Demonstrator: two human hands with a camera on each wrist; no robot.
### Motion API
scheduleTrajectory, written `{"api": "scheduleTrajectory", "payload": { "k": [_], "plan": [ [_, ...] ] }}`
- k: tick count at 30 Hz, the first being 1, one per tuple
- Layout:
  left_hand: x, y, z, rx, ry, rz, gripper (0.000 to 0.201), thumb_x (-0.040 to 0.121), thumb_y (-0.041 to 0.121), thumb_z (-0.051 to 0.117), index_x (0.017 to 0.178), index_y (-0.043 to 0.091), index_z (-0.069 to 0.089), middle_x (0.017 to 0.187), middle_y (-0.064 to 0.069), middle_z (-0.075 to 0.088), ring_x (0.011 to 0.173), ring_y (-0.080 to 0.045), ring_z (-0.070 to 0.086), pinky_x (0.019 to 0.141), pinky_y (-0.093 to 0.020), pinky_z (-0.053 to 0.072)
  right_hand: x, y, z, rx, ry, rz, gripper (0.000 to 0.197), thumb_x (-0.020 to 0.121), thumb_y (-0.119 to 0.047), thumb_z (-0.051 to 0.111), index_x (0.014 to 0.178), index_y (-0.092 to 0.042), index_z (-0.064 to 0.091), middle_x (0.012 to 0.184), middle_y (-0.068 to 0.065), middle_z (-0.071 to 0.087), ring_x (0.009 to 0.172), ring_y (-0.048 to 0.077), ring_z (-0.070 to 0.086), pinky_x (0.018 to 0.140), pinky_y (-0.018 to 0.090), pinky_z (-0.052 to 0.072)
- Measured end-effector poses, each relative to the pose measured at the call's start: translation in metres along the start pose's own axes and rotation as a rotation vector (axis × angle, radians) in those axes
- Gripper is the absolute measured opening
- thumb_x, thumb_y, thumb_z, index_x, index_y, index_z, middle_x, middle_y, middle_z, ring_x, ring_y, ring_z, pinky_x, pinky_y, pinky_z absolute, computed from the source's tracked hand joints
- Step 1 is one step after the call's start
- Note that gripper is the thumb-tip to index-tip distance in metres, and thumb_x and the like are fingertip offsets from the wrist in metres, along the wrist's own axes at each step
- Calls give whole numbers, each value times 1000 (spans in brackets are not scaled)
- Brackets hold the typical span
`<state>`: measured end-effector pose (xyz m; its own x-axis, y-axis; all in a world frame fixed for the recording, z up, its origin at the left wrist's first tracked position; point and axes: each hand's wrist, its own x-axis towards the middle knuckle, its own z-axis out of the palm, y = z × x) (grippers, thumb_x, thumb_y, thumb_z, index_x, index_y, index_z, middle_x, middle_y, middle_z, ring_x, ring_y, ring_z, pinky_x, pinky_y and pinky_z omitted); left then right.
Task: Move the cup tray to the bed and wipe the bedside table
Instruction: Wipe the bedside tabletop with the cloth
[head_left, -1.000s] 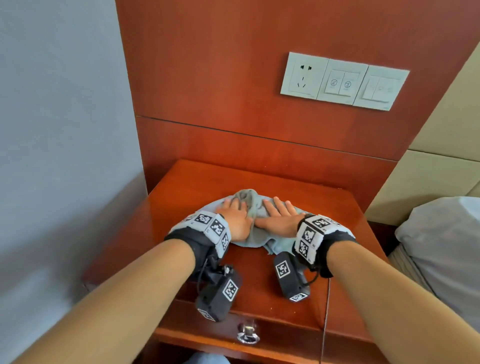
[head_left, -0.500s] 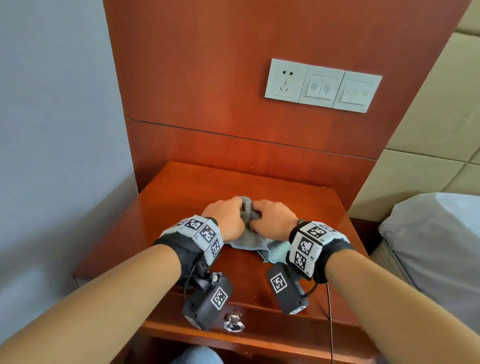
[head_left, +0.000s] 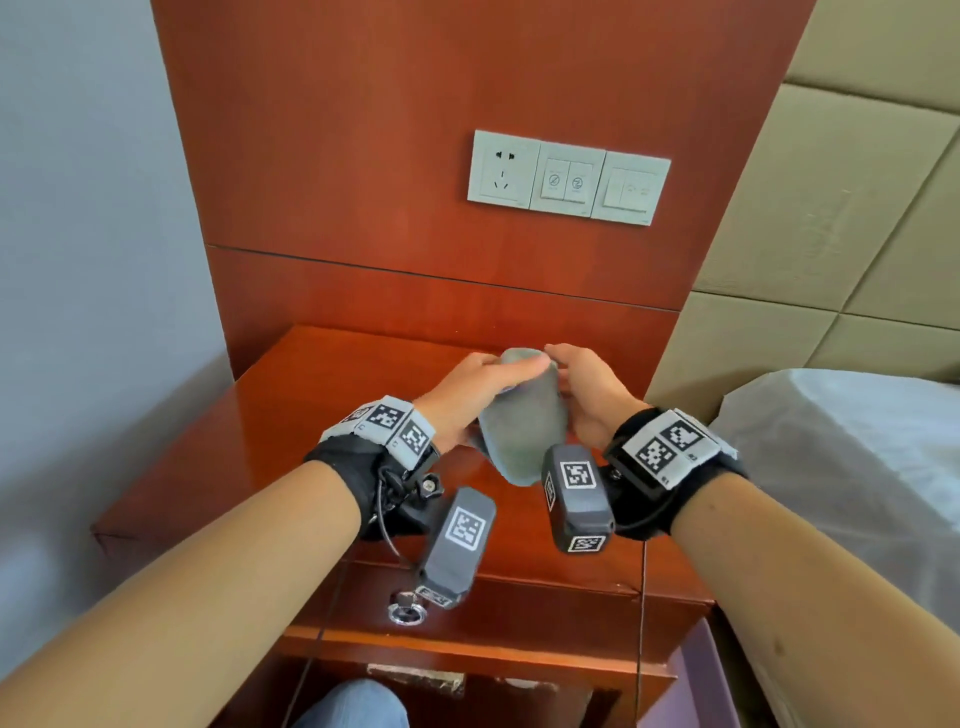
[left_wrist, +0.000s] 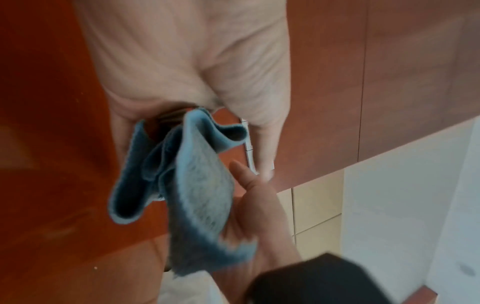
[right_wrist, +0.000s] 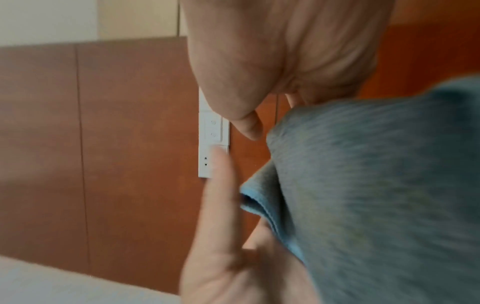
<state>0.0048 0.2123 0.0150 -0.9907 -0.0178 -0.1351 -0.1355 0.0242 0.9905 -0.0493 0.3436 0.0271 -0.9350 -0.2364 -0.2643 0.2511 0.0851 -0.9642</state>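
Note:
A grey-blue cloth (head_left: 524, 423) hangs folded in the air above the red-brown bedside table (head_left: 291, 426). My left hand (head_left: 488, 376) grips its upper left part, thumb laid across the top. My right hand (head_left: 566, 366) holds the upper right edge with curled fingers. In the left wrist view the cloth (left_wrist: 200, 185) dangles from the left hand's fingers, with the right hand (left_wrist: 257, 197) against its side. In the right wrist view the cloth (right_wrist: 376, 185) fills the right half, below the thumb (right_wrist: 246, 125). No cup tray is in view.
A wood wall panel with a socket and switches (head_left: 569, 179) rises behind the table. The bed's white bedding (head_left: 857, 447) lies to the right under a padded beige headboard (head_left: 831, 234). A drawer with a metal ring pull (head_left: 408, 613) faces me. A grey wall (head_left: 93, 260) closes the left.
Both hands went from pressing the cloth flat on the table to bunching it, then lifted it off the tabletop. It now hangs between them.

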Motion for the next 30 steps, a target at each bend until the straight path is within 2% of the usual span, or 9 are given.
{"api": "scheduleTrajectory", "payload": {
  "k": [3, 5, 9, 12, 16, 21, 23, 25, 30],
  "plan": [
    [-1, -2, 10, 86, 85, -82, 34, 80, 18, 75, 108, 6, 62, 97, -10, 71, 82, -22, 69, 56, -28, 58, -5, 9, -9, 93, -12, 73, 30, 96, -34, 47, 99, -6, 55, 85, 11, 59, 67, 24, 60, 56, 31, 48],
    [0, -6, 10, 106, 158, -106, 28, 83, 9, 69, 109, 0, 63, 94, -12, 68, 82, -24, 67, 59, -29, 58, -2, 18, -17, 53, 53, 35, 32, 90, -30, 58, 112, -8, 49, 95, 7, 56, 71, 23, 64, 58, 33, 52],
    [-1, -7, 7, -17, 169, -163, 34, 88, 9, 64, 119, -4, 58, 107, -19, 66, 83, -24, 67, 50, -27, 58, -2, 30, -35, -125, 98, -13, 45, 82, -35, 63, 123, -19, 52, 109, -1, 55, 106, 25, 59, 74, 37, 55],
    [-2, -2, 8, -213, 47, -170, 35, 92, 7, 58, 125, -3, 57, 118, -20, 65, 91, -26, 68, 61, -32, 62, -5, 31, -38, -167, 1, -101, 47, 75, -48, 60, 119, -29, 62, 125, -2, 59, 114, 21, 55, 85, 39, 51],
    [-1, 1, 12, -358, -4, -173, 29, 97, 23, 53, 117, 3, 58, 87, -14, 69, 77, -24, 67, 80, -45, 56, -4, 26, -33, -292, 13, -281, 24, 85, -34, 61, 108, -28, 69, 109, 0, 70, 103, 22, 66, 85, 39, 54],
    [13, -8, 10, 368, 156, -210, 62, 96, 55, 29, 118, 5, 57, 111, -17, 64, 103, -34, 63, 88, -45, 53, -2, 34, -46, -533, 184, -409, 13, 87, -32, 60, 89, -21, 66, 88, -2, 68, 91, 21, 63, 79, 35, 49],
    [17, -13, 4, 637, 278, -84, 56, 99, 46, 30, 88, 1, 61, 92, -16, 63, 92, -32, 62, 90, -41, 53, 0, 42, -46, -526, 147, -348, 30, 83, -50, 56, 98, -28, 69, 103, -2, 67, 105, 20, 60, 90, 35, 47],
    [19, -18, -3, 712, 315, -10, 49, 100, 35, 33, 59, 11, 41, 64, -7, 46, 66, -25, 50, 76, -32, 47, 1, 50, -44, -524, 143, -321, 59, 73, -67, 49, 120, -35, 64, 132, 0, 56, 129, 21, 46, 110, 42, 35],
    [14, -25, -19, 800, 258, 44, 52, 98, 25, 39, 49, 16, 25, 48, 0, 25, 46, -17, 27, 54, -27, 29, -9, 66, -18, -740, 52, -373, 57, 91, -60, 38, 146, -47, 28, 161, -12, 12, 149, 12, 5, 121, 48, 5]
  ]
}}
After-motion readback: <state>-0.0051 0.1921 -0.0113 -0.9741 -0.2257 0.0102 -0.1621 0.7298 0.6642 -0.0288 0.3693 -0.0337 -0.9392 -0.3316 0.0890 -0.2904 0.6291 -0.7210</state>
